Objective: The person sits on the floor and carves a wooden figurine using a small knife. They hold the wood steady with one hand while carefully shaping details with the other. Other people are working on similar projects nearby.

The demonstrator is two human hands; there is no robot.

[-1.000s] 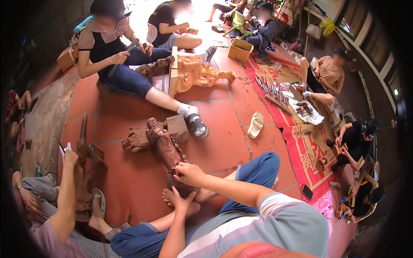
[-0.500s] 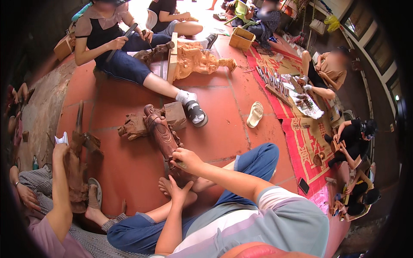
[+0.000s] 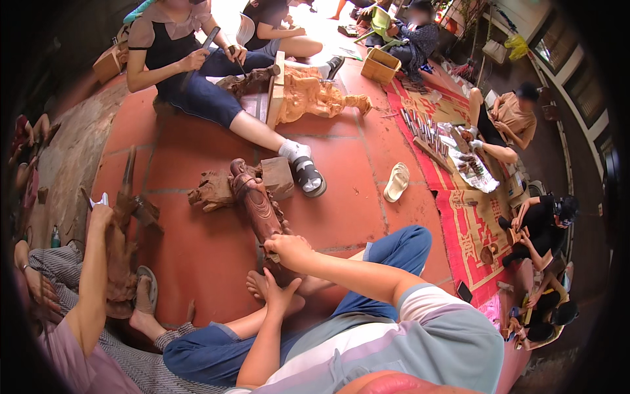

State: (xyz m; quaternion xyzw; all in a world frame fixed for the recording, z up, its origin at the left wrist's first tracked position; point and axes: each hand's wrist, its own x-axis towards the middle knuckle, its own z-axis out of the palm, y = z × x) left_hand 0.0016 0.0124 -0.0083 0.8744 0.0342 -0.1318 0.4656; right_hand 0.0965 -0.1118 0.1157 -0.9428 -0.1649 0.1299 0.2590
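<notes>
now | right hand (image 3: 290, 250): curled on statue (image 3: 256, 203) | left hand (image 3: 278, 293): half open | holds unclear

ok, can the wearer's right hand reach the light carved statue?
Probably not without leaning: the right hand is at the dark carved figure, and a co-worker's sandaled foot lies between hand and light carved statue.

Looks down and forward from the wearer's head, through the left lens of 2 wide fisheyes. Sits fairly close above the right hand (image 3: 289, 252) and left hand (image 3: 278, 295), placing them just below mid-frame. Catches the striped shirt (image 3: 387, 345) nearer, behind the hands; spreads over red floor (image 3: 341, 220) ahead of them, to seated people (image 3: 420, 43) far beyond. Bends straight edges toward the rim.
</notes>
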